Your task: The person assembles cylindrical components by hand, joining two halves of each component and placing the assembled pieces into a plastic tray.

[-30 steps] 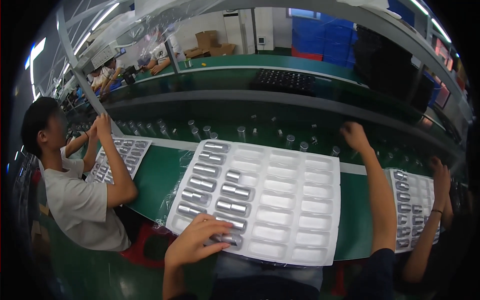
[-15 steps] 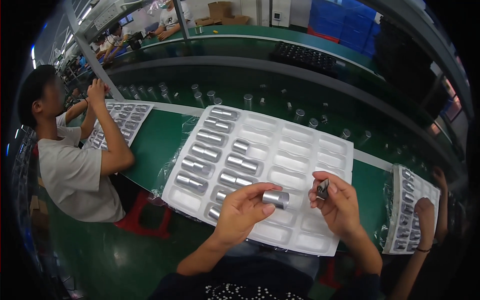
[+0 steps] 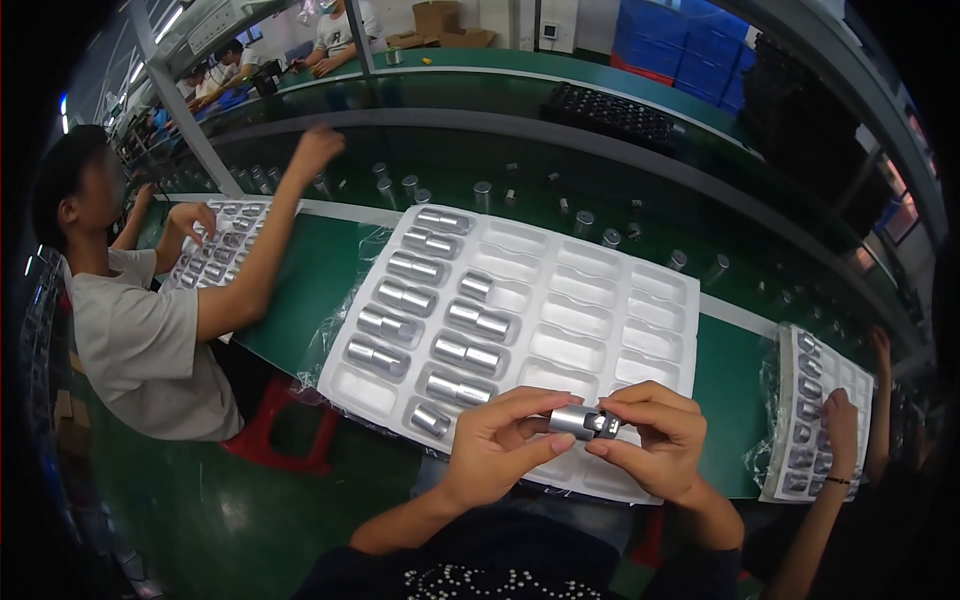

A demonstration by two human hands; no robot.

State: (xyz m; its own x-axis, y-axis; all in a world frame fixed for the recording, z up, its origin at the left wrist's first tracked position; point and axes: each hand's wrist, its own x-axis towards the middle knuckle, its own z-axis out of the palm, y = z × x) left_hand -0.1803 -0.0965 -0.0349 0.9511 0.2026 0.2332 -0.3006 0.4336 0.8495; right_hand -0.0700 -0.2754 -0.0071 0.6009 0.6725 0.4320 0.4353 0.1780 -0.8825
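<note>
Pinches the cylinder (image 3: 571, 421), long axis left to right, in the left hand (image 3: 492, 448) and the small part (image 3: 606, 426) at its right end in the nearer right hand (image 3: 658, 440).

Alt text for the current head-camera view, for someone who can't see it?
A person's left hand holds a silver metal cylinder, the right hand a small shiny piece at its end, above a white molded tray partly filled with silver parts. To the left, a co-worker sits at the same green bench; beyond it stand loose cylinders.
</note>
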